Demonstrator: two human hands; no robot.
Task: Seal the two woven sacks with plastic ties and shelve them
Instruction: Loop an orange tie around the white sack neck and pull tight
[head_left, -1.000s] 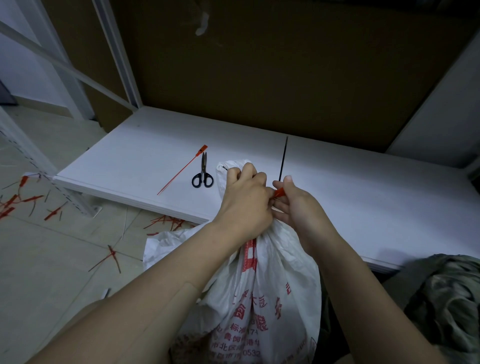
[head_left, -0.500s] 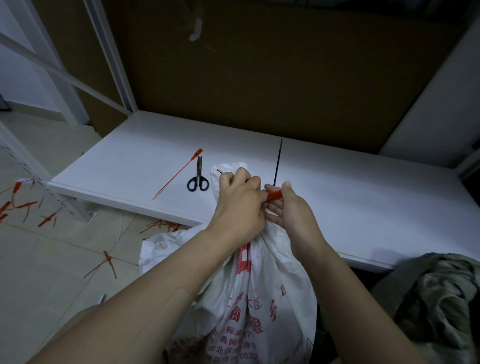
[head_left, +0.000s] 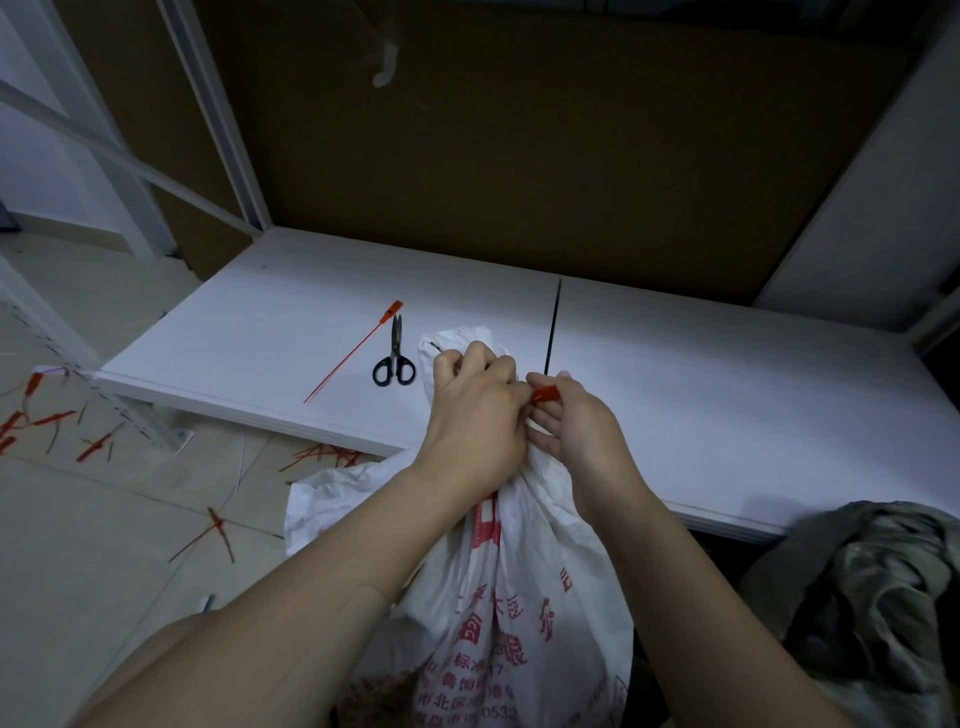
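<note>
One white sack (head_left: 498, 597) stands by the shelf (head_left: 701, 395). The left hand (head_left: 475, 415) squeezes its neck shut. The right hand (head_left: 576, 426) pinches one red tie (head_left: 543, 393). One spare tie (head_left: 358, 351) and one pair of scissors (head_left: 395, 356) lie on the shelf.

Scissors (head_left: 394, 357) lie on the shelf (head_left: 727, 395) — tie (head_left: 353, 358) just left, sack (head_left: 519, 597) in front.

One sack (head_left: 498, 597), one scissors (head_left: 394, 358), two ties (head_left: 353, 353) (head_left: 545, 393).
</note>
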